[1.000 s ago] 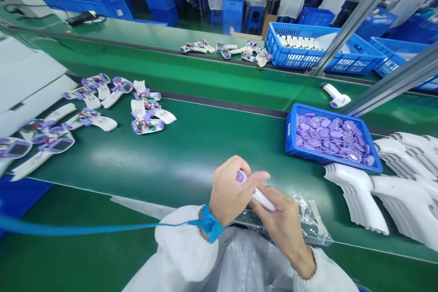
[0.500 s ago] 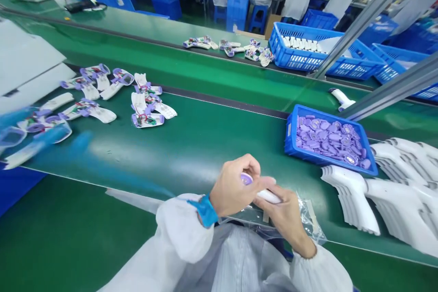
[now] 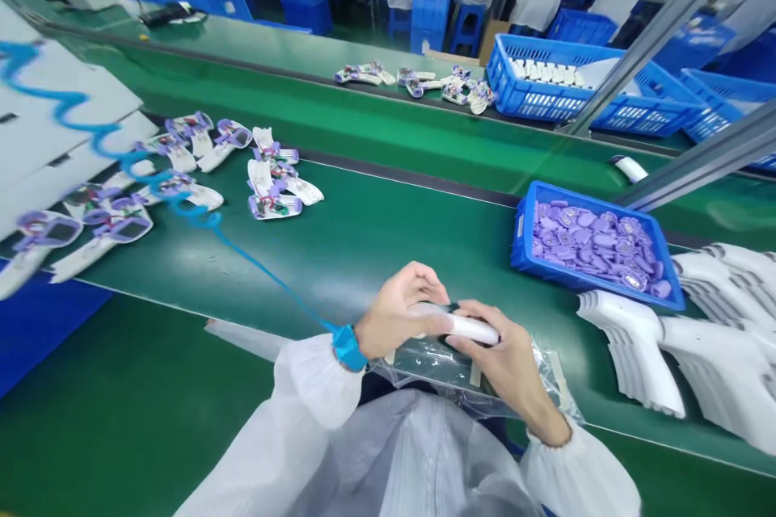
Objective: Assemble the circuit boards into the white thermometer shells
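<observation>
You held a white casing [image 3: 476, 329] over the table [image 3: 376, 250], left hand [image 3: 398, 313] fingers loosely curled round it, right hand [image 3: 508, 351] fingers clasping one end.

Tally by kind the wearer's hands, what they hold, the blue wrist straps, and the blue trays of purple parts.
Hands, left hand and right hand: 2
White plastic unit held between them: 1
Blue wrist strap: 1
Blue tray of purple parts: 1
Total: 5

A smooth white casing [image 3: 476, 329], partly hidden, lies sideways in both hands [image 3: 397, 319] [image 3: 506, 351]
</observation>
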